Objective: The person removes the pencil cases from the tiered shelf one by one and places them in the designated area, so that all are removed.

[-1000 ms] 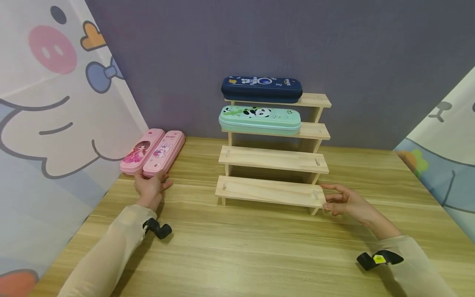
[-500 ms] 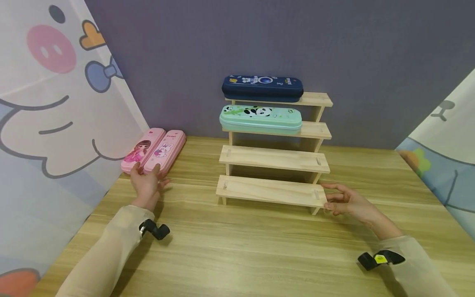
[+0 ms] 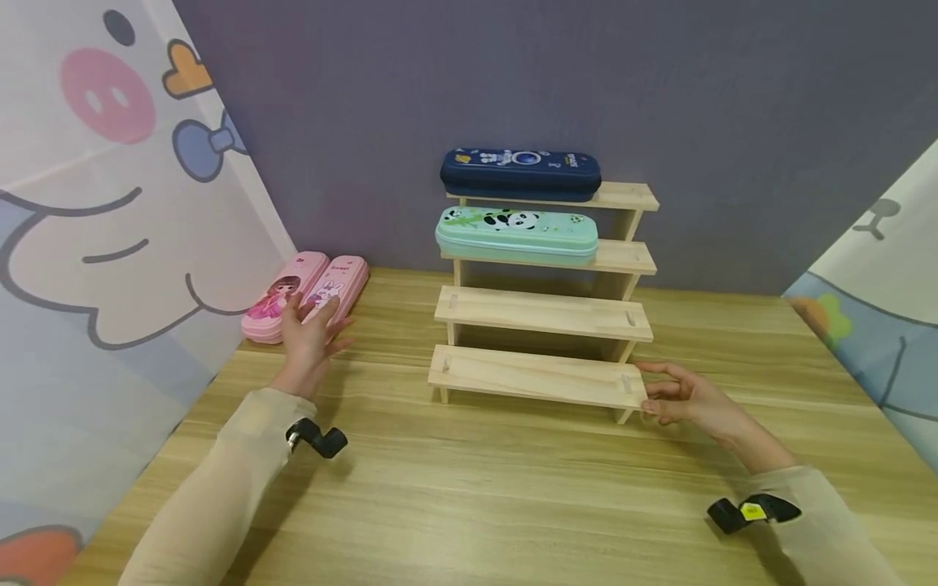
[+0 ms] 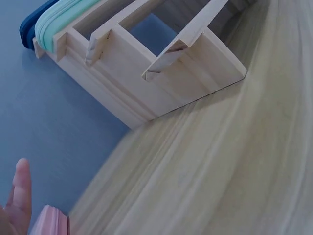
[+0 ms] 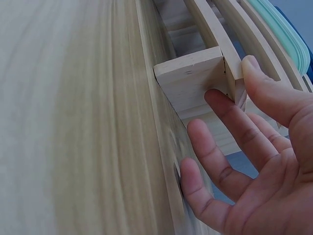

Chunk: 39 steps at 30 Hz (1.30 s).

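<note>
My left hand (image 3: 306, 350) hovers over the near ends of two pink pencil cases at the left, fingers spread. One case (image 3: 306, 267) bears a cartoon girl; the other, a rabbit-print pencil case (image 3: 353, 273), is partly hidden by the hand. A finger and a pink corner (image 4: 51, 223) appear low in the left wrist view. My right hand (image 3: 692, 407) pinches the right end of the lowest board of a stepped wooden rack (image 3: 535, 378), thumb (image 5: 259, 81) above and a fingertip beneath. A navy space pencil case (image 3: 522, 177) lies on the top step, a mint panda pencil case (image 3: 516, 238) one step below.
The rack's two lower steps show bare wood. A grey wall panel (image 3: 733, 122) stands behind the wooden table (image 3: 469, 505). Cartoon-printed curtains (image 3: 146, 244) flank it on both sides.
My left hand moves from the near edge of the pink pencil cases to above them, its fingers spreading. The right hand keeps its pinch on the rack's lowest board.
</note>
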Each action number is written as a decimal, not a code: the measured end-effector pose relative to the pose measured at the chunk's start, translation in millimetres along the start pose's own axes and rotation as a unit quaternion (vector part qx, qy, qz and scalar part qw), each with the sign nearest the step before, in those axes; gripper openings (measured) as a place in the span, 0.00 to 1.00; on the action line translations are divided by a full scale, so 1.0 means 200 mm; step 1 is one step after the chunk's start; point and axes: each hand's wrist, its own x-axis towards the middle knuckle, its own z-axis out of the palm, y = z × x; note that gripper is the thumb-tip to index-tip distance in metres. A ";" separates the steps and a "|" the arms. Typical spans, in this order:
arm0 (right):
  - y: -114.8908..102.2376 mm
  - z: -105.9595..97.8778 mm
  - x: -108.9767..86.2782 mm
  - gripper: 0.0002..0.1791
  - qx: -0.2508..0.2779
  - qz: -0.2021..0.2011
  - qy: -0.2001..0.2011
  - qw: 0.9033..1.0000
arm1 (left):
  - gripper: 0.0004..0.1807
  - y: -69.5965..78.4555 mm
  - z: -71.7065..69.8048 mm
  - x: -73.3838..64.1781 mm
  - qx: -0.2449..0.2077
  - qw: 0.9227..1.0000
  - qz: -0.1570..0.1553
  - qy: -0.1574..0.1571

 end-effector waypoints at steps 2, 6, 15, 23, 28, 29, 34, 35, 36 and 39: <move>0.00 0.00 0.00 0.32 0.001 -0.004 -0.002 1.000 | 0.47 0.00 0.02 0.00 0.006 1.000 0.002 -0.019; 0.00 -0.01 0.00 0.32 0.005 -0.007 -0.007 1.000 | 0.45 0.01 0.06 0.00 0.017 0.999 0.011 -0.047; 0.00 0.00 -0.01 0.32 -0.003 -0.003 -0.003 1.000 | 0.43 0.07 0.20 0.01 -0.019 0.995 0.006 -0.100; 0.00 0.00 0.00 0.32 0.000 -0.008 -0.010 1.000 | 0.42 0.07 0.31 -0.01 0.012 0.991 0.021 -0.130; 0.01 0.00 0.00 0.32 0.009 -0.013 -0.016 1.000 | 0.42 0.06 0.39 -0.03 0.010 0.987 0.027 -0.155; 0.01 0.00 0.00 0.32 0.010 -0.014 -0.017 1.000 | 0.42 0.06 0.40 -0.03 0.008 0.987 0.028 -0.161; 0.02 0.00 0.00 0.33 0.014 -0.013 -0.020 1.000 | 0.43 0.05 0.47 -0.02 0.013 0.982 0.045 -0.185; 0.02 0.00 0.00 0.33 0.014 -0.013 -0.020 1.000 | 0.43 0.05 0.48 -0.02 0.016 0.980 0.050 -0.191; 0.02 0.00 0.00 0.33 0.013 -0.012 -0.020 1.000 | 0.42 0.05 0.49 -0.02 0.018 0.979 0.055 -0.197; 0.02 -0.01 0.00 0.33 0.010 -0.012 -0.019 1.000 | 0.42 0.05 0.52 -0.03 0.027 0.972 0.074 -0.220</move>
